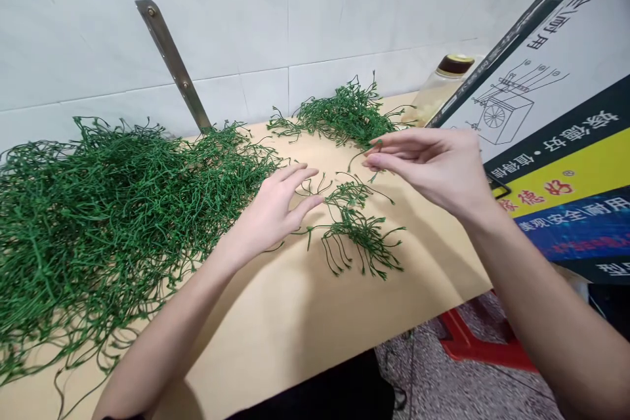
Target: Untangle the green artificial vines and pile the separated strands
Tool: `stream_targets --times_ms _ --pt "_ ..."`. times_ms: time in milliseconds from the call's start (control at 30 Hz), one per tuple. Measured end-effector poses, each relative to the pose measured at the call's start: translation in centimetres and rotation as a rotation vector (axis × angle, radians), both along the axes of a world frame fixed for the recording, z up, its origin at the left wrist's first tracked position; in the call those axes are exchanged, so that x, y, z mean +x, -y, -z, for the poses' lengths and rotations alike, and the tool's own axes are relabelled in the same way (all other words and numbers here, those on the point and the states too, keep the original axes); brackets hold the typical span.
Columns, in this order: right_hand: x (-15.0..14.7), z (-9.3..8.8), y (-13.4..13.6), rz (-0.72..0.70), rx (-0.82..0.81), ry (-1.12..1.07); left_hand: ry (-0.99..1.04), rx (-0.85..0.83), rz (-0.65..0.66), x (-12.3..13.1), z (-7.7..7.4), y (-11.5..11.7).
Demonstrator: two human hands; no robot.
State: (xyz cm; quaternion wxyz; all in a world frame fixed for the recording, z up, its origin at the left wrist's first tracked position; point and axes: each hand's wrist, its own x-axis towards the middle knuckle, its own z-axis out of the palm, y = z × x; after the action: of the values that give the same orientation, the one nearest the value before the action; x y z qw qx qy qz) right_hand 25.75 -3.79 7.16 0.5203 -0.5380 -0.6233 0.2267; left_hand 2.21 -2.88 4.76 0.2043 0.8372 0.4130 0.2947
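My right hand [433, 167] hovers above the table, its fingertips pinched on a thin green plastic stem [361, 156] that hangs down from them. My left hand [275, 207] lies low over the table with fingers stretched out and apart, holding nothing, just left of a small bunch of green stems [357, 230]. A big heap of the same green stems [98, 210] covers the left side of the tan table [295, 315]. A smaller pile of stems [344, 115] lies at the back near the wall.
A metal bracket [172, 62] slants down the white tiled wall. A clear jar with a dark lid [440, 88] stands at the back right. A printed board [556, 125] leans along the right edge. A red stool frame [472, 341] is on the floor below.
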Motion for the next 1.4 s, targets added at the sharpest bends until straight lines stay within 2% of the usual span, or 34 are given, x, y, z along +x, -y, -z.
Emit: stream_targets --times_ms 100,167,267,333,400,500,567,600,700,900,1033,1133,1267,1333,1400 --pt "-2.6 -0.7 0.8 -0.191 -0.014 0.009 0.247 -0.073 0.049 0.6 0.0 0.6" --pt "-3.7 -1.0 1.0 -0.283 -0.004 0.097 0.362 -0.102 0.057 0.7 -0.1 0.7" --pt "-3.5 -1.0 0.0 -0.355 -0.019 0.226 0.321 -0.039 0.025 -0.3 -0.5 0.1" --pt "-1.9 -0.2 -1.6 -0.279 -0.057 0.291 0.200 0.082 -0.081 -1.7 -0.9 -0.8" --pt "0.4 1.6 -3.7 -0.124 -0.109 0.458 0.029 0.189 -0.267 -3.5 -1.5 -1.9" --pt "3.6 5.1 -6.3 -0.010 -0.322 0.793 -0.229 0.210 -0.548 -5.8 -2.3 -3.1" --pt "4.9 7.1 -7.2 0.018 -0.449 0.839 -0.342 0.204 -0.648 -6.5 -2.7 -3.3" --pt "5.1 7.8 -7.4 0.030 -0.475 0.835 -0.367 0.207 -0.659 -6.6 -2.8 -3.2" --pt "5.1 8.7 -7.6 0.040 -0.531 0.810 -0.379 0.216 -0.608 -5.9 -2.8 -2.9" --pt "4.4 8.4 -8.1 -0.069 -0.550 0.923 -0.395 0.181 -0.422 -3.7 -2.2 -2.4" --pt "3.9 8.1 -8.1 -0.045 -0.556 0.905 -0.397 0.168 -0.344 -3.1 -2.1 -1.8" --pt "3.7 6.6 -7.7 0.090 -0.518 0.821 -0.375 0.148 -0.318 -3.0 -2.2 -1.4" --pt "2.8 3.2 -6.5 0.198 -0.324 0.641 -0.213 0.124 -0.228 -2.8 -2.3 -1.1" --pt "1.3 1.7 -5.5 0.149 -0.201 0.582 -0.108 0.103 -0.127 -2.4 -2.3 -0.9" --pt "-0.8 0.8 -4.3 0.012 -0.159 0.482 -0.045 0.091 -0.017 -2.0 -2.2 -0.6"
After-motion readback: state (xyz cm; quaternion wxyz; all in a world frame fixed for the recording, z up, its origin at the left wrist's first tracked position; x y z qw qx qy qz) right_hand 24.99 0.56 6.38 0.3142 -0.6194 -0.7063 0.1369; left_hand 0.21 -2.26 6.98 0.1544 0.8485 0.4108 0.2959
